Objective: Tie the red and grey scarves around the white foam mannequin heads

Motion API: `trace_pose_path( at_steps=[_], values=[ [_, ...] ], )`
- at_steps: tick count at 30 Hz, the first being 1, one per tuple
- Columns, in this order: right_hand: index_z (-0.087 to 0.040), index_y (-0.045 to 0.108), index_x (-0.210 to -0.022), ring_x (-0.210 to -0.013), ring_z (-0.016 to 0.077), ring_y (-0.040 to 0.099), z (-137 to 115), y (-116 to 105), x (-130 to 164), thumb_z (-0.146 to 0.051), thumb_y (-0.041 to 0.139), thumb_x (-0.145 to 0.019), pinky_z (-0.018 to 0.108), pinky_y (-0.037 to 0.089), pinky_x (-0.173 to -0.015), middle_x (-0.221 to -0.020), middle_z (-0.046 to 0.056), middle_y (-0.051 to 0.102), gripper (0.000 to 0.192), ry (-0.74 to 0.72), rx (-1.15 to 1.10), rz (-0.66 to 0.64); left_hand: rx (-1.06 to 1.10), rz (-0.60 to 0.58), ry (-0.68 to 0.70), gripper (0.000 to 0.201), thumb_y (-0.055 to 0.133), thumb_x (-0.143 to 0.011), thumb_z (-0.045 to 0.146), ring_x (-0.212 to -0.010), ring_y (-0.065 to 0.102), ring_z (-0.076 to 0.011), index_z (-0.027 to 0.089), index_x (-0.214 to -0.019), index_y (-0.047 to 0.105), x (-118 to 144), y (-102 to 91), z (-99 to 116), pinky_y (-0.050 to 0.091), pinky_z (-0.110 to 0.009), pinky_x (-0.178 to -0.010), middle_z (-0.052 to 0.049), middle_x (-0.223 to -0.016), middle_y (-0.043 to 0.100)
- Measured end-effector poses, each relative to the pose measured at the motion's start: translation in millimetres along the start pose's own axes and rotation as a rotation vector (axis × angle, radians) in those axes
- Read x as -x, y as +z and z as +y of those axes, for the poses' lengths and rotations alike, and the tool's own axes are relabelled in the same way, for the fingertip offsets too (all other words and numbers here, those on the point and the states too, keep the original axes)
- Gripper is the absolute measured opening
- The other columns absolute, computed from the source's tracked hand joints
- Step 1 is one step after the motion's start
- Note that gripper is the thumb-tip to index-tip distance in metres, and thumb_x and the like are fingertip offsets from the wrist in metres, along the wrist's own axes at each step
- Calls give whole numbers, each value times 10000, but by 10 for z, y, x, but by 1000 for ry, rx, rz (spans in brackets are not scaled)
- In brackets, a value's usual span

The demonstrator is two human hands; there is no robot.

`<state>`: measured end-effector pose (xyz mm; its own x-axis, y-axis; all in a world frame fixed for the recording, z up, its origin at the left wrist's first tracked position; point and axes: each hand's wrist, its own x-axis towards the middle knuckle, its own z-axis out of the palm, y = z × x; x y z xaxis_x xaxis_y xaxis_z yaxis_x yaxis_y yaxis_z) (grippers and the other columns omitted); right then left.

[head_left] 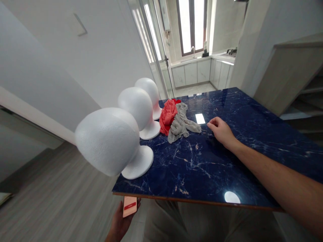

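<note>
so the right hand (221, 130) reaches across the blue table (227, 161), arm stretched out, its grip loosely curled and holding nothing, just short of the grey cloth (180, 123) lying against the red cloth (168, 115). next comes a pinch on the grey edge. the left hand (121, 222), below the table edge, clasps a phone (129, 206).
</note>
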<state>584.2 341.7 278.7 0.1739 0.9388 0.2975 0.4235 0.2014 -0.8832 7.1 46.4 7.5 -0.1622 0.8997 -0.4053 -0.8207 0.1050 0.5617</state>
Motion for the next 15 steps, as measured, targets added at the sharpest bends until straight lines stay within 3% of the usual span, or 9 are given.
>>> trace_pose_path(
  at_steps=[2,4,8,10,12,15],
  values=[
    [-244,629,-870,-746,200,586,8,3,-1,-468,644,-849,332,459,-724,-810,6,665,226,-5,0,-3,-90,169,100,439,468,-1059,346,-958,810,-294,281,-1462,629,-105,137,31,555,-525,-1077,-94,-1103,826],
    [-247,630,-872,-750,201,587,19,5,-4,-471,643,-850,334,465,-733,-815,7,669,226,-9,5,-4,-148,292,140,483,474,-1013,178,-860,813,-254,270,-1467,610,-223,266,74,609,-470,-990,-58,-1027,836],
    [-246,634,-874,-753,204,594,33,9,-9,-467,640,-852,333,465,-726,-821,8,670,222,-10,11,-11,-214,405,129,608,488,-945,70,-745,787,-199,295,-1506,558,-493,393,178,622,-388,-934,8,-984,833],
    [-245,634,-873,-754,205,595,32,9,-8,-467,637,-855,333,466,-725,-821,7,670,222,-10,14,-15,-207,391,151,635,510,-951,78,-731,777,-165,354,-1522,535,-625,377,223,603,-341,-962,49,-1016,832],
    [-246,632,-874,-759,206,599,26,9,-2,-467,635,-859,334,466,-730,-824,7,672,222,-9,20,-21,-151,307,173,610,514,-988,152,-756,780,-161,408,-1541,502,-731,343,261,575,-335,-1020,71,-1042,831],
    [-248,627,-873,-753,205,598,16,10,10,-466,633,-862,332,459,-721,-818,2,667,218,-2,24,-28,-101,178,184,525,455,-1041,285,-1014,781,-214,453,-1537,493,-797,355,307,493,-403,-1153,81,-1136,818]
  ],
)
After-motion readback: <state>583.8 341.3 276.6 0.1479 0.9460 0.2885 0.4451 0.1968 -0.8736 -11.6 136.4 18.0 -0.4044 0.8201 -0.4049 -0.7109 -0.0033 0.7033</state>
